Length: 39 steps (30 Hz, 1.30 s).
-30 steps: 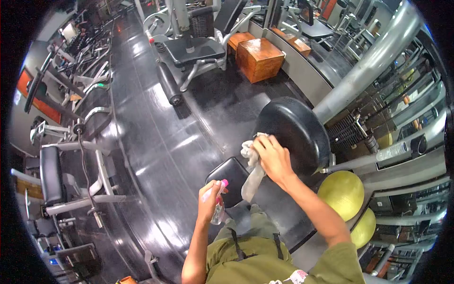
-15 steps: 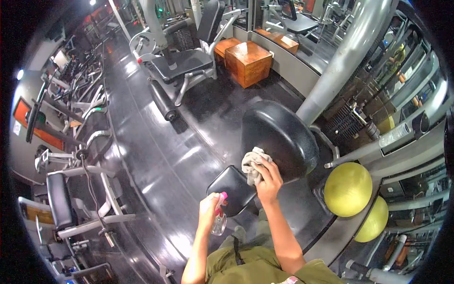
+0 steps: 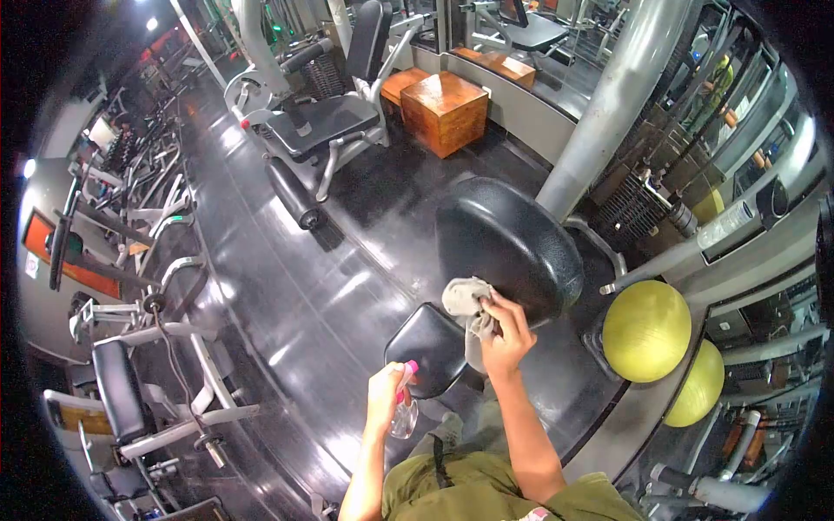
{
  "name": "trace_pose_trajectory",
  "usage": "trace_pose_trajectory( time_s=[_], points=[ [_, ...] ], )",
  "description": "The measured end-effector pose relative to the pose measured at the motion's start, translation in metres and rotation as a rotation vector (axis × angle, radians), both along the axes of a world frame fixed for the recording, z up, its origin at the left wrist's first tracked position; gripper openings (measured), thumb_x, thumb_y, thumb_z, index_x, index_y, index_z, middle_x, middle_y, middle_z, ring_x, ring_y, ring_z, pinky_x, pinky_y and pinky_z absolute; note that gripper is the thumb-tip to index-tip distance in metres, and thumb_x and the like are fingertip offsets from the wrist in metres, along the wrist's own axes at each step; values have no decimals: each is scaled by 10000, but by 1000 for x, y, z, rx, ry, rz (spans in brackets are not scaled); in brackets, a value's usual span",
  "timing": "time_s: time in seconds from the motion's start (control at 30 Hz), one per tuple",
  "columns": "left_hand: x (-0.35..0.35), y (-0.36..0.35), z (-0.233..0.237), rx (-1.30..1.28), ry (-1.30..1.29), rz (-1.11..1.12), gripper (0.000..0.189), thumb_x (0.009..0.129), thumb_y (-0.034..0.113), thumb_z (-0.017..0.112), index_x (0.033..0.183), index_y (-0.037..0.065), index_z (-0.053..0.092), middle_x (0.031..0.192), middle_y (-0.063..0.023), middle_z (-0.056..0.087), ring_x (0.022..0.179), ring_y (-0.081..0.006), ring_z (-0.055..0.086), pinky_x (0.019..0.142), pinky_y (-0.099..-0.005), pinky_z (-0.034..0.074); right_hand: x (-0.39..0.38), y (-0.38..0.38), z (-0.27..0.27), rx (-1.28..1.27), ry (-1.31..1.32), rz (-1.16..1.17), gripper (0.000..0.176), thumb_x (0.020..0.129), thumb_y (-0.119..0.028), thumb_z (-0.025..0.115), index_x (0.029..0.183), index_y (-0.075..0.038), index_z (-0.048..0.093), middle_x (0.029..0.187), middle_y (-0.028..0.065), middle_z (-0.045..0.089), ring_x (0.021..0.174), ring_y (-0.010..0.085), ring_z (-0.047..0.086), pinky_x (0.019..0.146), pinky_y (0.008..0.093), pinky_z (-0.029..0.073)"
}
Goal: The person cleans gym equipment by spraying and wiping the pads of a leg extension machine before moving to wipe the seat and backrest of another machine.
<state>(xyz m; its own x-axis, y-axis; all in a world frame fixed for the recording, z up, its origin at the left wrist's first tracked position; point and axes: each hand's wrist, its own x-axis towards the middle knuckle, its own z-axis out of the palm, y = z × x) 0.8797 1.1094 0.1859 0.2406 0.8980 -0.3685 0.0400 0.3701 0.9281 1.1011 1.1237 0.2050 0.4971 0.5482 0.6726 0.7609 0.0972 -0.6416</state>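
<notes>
My left hand [image 3: 382, 392] is wrapped round a clear spray bottle [image 3: 403, 420] with a pink trigger head, low over the floor just left of the small black seat pad [image 3: 426, 346]. A crumpled greyish-white cloth [image 3: 467, 300] is pinched in my right hand [image 3: 507, 337], part of it hanging below the fingers. Cloth and fingertips overlap the lower left edge of the large black padded backrest [image 3: 504, 243] in this view. The small pad lies below the cloth, nearer to my body.
A thick grey post [image 3: 612, 113] rises behind the backrest. Two yellow exercise balls [image 3: 647, 330] rest at the right by the mirror wall. Wooden boxes [image 3: 445, 113] and a leg machine [image 3: 326, 126] stand ahead. A bench machine [image 3: 122, 391] is at the left, on black rubber flooring.
My right hand has shifted slightly right and down, and the cloth now hangs looser from the fingers. The left hand keeps its hold on the spray bottle. The view has shifted a little.
</notes>
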Motion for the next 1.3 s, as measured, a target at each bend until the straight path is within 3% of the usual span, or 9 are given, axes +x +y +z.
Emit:
trace_pose_trajectory(
  time_s=[0.17,0.2,0.37,0.53,0.77,0.93,1.03,1.17,1.3],
  points=[
    [7,2,9,-9,3,-72,376,969,357,502,892,22,653,732,-64,658,487,-111,529,489,-252,385,-3,-3,-39,-103,-18,-79,255,688,-14,725,895,-160,695,954,-11,700,810,207,704,633,315,542],
    [6,2,7,-15,-26,-98,371,970,357,508,923,16,646,833,-72,684,501,-118,549,491,-252,407,-6,-6,-47,-137,-14,-97,261,688,-14,725,898,-166,696,956,-18,700,814,207,704,634,313,542],
    [6,4,9,-14,-48,-90,365,976,337,508,890,9,644,780,-69,670,496,-113,543,491,-252,407,-1,-23,-42,-200,79,-97,281,692,-12,733,918,-177,705,965,-23,702,811,191,712,590,294,541],
    [8,4,-1,-12,-39,-114,352,976,315,510,859,11,643,741,-58,654,482,-103,519,493,-247,395,7,-15,4,-17,-28,-95,195,691,-9,735,848,-121,707,952,24,699,765,212,704,590,307,538],
    [21,0,16,-36,-47,-57,347,973,296,508,831,7,637,706,-50,638,477,-88,501,494,-241,380,14,-32,-68,-194,-130,-46,130,726,-61,743,808,-153,700,975,-24,696,776,185,701,605,298,547],
    [28,0,17,-20,5,-62,346,970,284,505,803,8,627,672,-50,615,469,-85,487,498,-240,369,20,-35,-16,43,-112,-104,132,709,-37,768,769,-119,684,971,41,698,721,190,694,548,279,516],
    [37,2,13,2,6,-63,368,974,321,513,809,9,617,659,-53,602,473,-84,489,501,-238,365,23,-38,-6,63,-79,-97,124,707,-51,766,763,-122,680,988,33,697,738,186,694,554,277,511],
    [55,9,18,59,-29,-71,384,967,357,531,826,8,606,679,-74,618,482,-87,508,511,-238,375,29,-52,-63,-137,-65,-34,115,702,-109,763,789,-139,694,971,11,692,739,191,685,578,291,521],
    [64,13,19,80,-20,-108,344,957,320,559,824,5,602,695,-87,628,486,-90,519,523,-245,391,34,-64,-73,-197,-47,-38,134,709,-87,759,811,-133,686,970,14,691,730,189,684,571,292,524]
  ],
)
